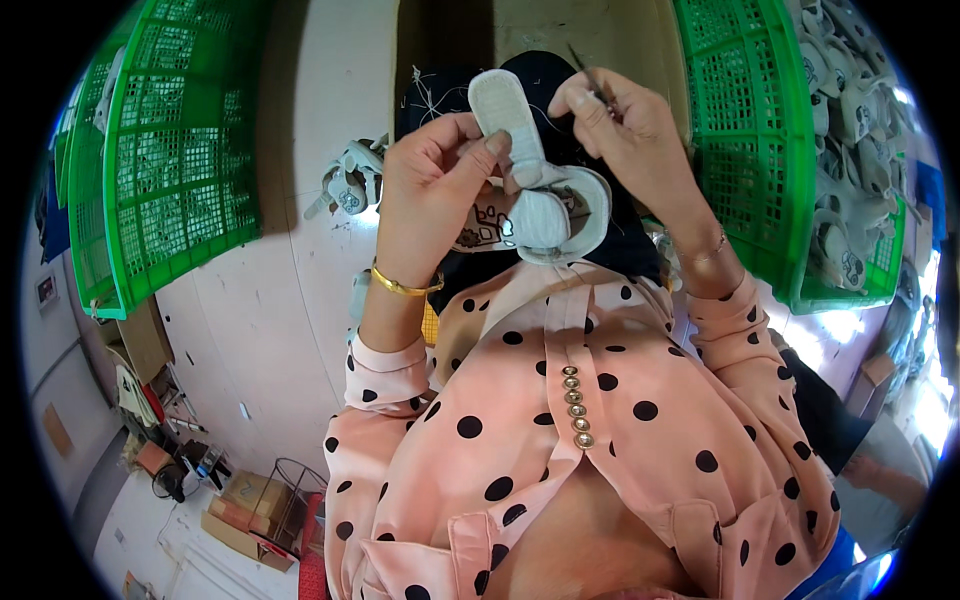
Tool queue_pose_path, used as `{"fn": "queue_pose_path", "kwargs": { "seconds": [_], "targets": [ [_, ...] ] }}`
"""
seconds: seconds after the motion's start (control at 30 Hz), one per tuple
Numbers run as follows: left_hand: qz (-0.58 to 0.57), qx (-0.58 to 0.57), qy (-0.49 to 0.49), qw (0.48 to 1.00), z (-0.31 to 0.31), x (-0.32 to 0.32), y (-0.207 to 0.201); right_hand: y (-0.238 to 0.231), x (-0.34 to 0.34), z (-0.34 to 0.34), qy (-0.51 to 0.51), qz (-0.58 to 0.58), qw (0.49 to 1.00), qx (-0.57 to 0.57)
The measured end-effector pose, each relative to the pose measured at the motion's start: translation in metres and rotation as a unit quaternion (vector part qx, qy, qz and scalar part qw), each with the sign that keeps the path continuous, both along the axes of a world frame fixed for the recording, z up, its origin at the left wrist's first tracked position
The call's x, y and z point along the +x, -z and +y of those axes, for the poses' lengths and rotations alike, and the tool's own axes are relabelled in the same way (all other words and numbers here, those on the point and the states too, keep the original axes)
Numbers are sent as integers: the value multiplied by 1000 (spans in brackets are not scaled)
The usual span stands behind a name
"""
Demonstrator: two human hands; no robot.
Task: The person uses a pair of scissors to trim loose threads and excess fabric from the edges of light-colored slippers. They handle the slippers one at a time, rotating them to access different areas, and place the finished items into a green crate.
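My left hand pinches a small white shoe upper above my lap, thumb pressed on the base of its wide strap. The strap points up and away from me. A brown and black printed pattern shows on the upper's left side, partly behind my left hand. To the right and apart from the upper, my right hand is closed round a slim dark pointed tool, which looks like thread snips. Its tip points up and left; its handle is mostly hidden by my fingers.
Green plastic baskets stand at the left and right; the right one has many grey-white shoe uppers beside it. More uppers lie left of my lap. A cardboard box lies ahead. Loose threads cling to my dark trousers.
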State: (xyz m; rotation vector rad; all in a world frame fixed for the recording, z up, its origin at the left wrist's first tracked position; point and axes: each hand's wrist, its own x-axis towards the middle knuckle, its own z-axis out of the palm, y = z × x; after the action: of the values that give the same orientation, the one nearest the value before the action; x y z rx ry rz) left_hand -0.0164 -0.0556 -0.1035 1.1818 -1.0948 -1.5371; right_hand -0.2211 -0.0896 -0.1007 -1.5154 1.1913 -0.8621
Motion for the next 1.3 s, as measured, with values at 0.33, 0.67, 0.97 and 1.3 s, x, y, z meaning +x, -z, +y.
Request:
{"fn": "queue_pose_path", "kwargs": {
  "seconds": [0.33,0.67,0.97,1.3],
  "targets": [
    [7,34,6,999,-13,6,-7,-15,-2,-10,-178,186,962,-88],
    [-224,-116,52,966,-3,2,-1,-5,-6,-16,-143,97,984,-48],
    [-129,-204,-178,954,-4,17,19,-2,-10,-18,-110,95,986,-87],
    [-179,-212,-53,959,17,10,16,2,-17,-25,-145,195,944,-222]
  ]
}}
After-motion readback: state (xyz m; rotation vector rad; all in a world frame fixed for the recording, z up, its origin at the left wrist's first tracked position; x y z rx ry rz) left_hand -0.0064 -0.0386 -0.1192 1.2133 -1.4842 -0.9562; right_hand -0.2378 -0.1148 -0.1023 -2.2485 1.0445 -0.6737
